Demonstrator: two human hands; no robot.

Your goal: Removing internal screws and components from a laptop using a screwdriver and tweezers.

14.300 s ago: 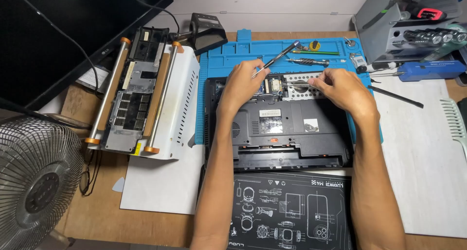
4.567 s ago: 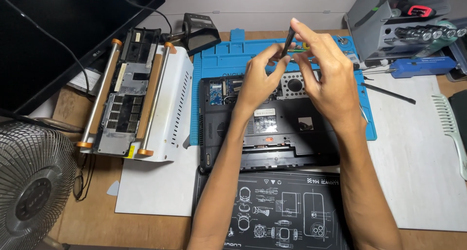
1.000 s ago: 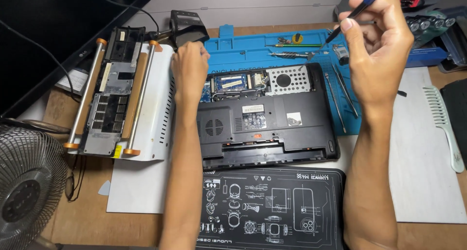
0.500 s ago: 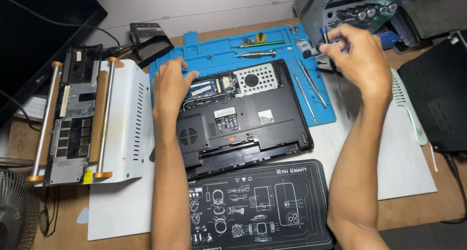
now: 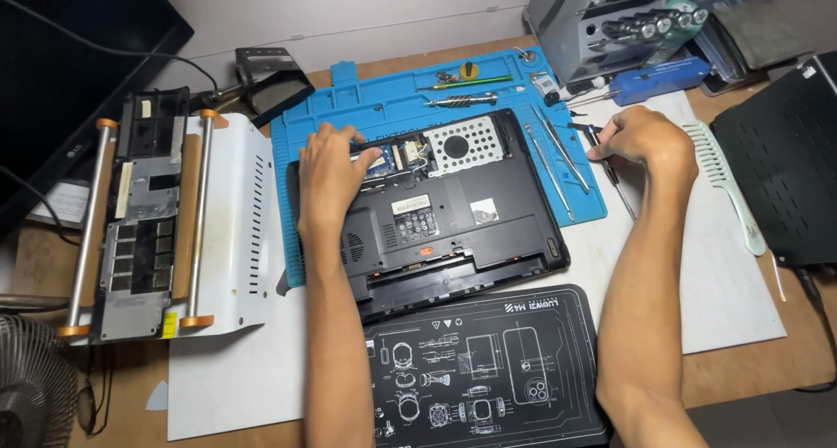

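Since approx 1 s ago the right hand [image 5: 643, 141] has dropped from raised near the tool rack down to the desk at the blue mat's right edge, and the left hand [image 5: 330, 176] has shifted from the mat's left side onto the laptop.

Largest first: the blue mat [image 5: 349, 117] carries the upturned black laptop [image 5: 453, 213], its back cover partly off w/ board exposed. Left hand lies flat, fingers open, pressing the laptop's upper-left corner, gripping nothing. Right hand is clenched round a thin dark screwdriver [image 5: 610, 165], tip on the white sheet beside the mat.

Step in hand, I judge: swapping or setting down the driver mid-teardown. Next move needs steady chassis, precise tip placement.
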